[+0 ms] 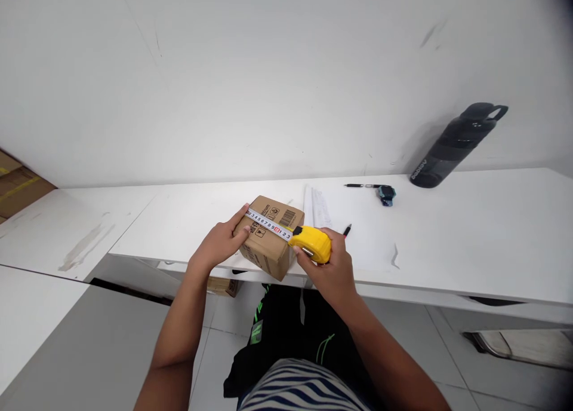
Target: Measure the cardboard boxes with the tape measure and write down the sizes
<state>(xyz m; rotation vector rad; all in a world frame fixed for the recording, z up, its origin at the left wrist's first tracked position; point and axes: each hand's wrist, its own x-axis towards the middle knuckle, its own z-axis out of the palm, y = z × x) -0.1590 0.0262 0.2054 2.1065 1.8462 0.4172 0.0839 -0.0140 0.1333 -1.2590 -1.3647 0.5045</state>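
A small brown cardboard box (pixel 271 244) with black print and a barcode sits at the front edge of the white desk. Across its top runs the white blade (pixel 268 224) of a tape measure, numbers facing up. My left hand (pixel 219 241) grips the box's left side, its index finger at the blade's end and its thumb on the top face. The yellow tape measure case (pixel 314 244) is held in my right hand (pixel 333 270), against the box's right edge. My left hand's other fingers are hidden.
Paper sheets (pixel 367 244) lie right of the box, with a red-and-black pen (pixel 348 229) on them. Behind are a black pen (pixel 354 186), a dark wristwatch (pixel 385 195) and a dark bottle (pixel 456 145) near the wall. Cardboard boxes (pixel 22 187) stand far left.
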